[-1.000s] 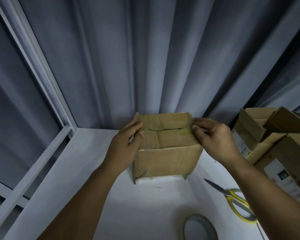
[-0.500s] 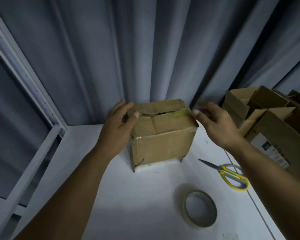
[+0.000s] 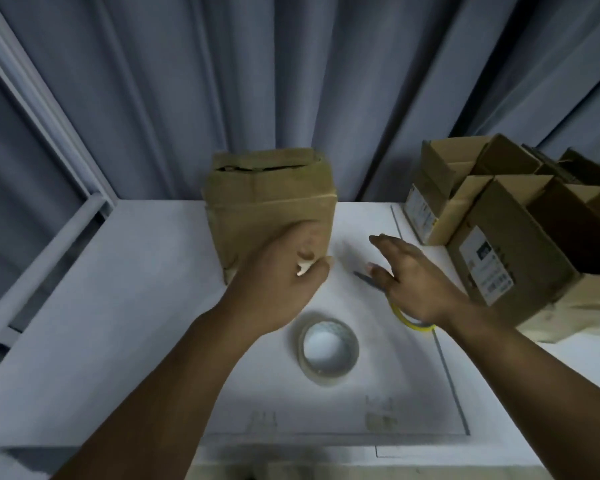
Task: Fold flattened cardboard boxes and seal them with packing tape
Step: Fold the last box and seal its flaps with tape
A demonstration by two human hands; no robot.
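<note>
I see the box (image 3: pixel 271 206) upright at the back of the worktop (image 3: pixel 136 306), top flaps folded down. My left grip (image 3: pixel 284 271) is blurred against its lower front; whether it clasps anything I cannot tell. My right grip (image 3: pixel 406 271) hovers with fingers spread over the scissors (image 3: pixel 409 322). The tape (image 3: pixel 328 348) lies flat between my arms.

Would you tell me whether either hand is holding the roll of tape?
No, the tape roll lies flat on the table, with no fingers of the left hand or the right hand around it.
</note>
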